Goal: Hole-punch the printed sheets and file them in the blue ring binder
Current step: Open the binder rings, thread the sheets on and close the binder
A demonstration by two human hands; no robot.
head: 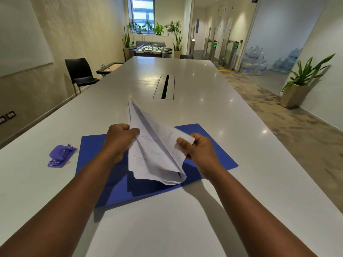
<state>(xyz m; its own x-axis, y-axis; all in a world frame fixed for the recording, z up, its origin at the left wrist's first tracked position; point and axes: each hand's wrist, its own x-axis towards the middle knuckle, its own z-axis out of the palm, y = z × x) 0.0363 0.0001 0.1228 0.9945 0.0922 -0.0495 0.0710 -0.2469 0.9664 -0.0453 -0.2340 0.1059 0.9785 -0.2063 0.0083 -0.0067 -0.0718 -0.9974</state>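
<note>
**Sheets in hand, nothing punched yet**

Both hands hold the sheets [156, 145] up over the binder [96, 151]. The left hand [118, 140] pinches the stack at its left edge, thumb on top; the right hand [198, 147] grips the right corner, fingers curled round the paper. The stack is bent into a loose fold — its near end sags toward the binder, its far corner sticks up — and the pages are fanned apart rather than squared.

The binder lies flat on the worktop [185, 219], blue surface up; no rings show, so whether it is shut or laid open I cannot tell. The punch [61, 155] sits on the worktop just left of the binder, untouched by either hand.

By my reading the task is near its start: no holes are visible along any edge of the sheets, though the blur leaves this unsure. Still to do — squaring the stack, punching it, threading it onto the binder's rings.
</note>
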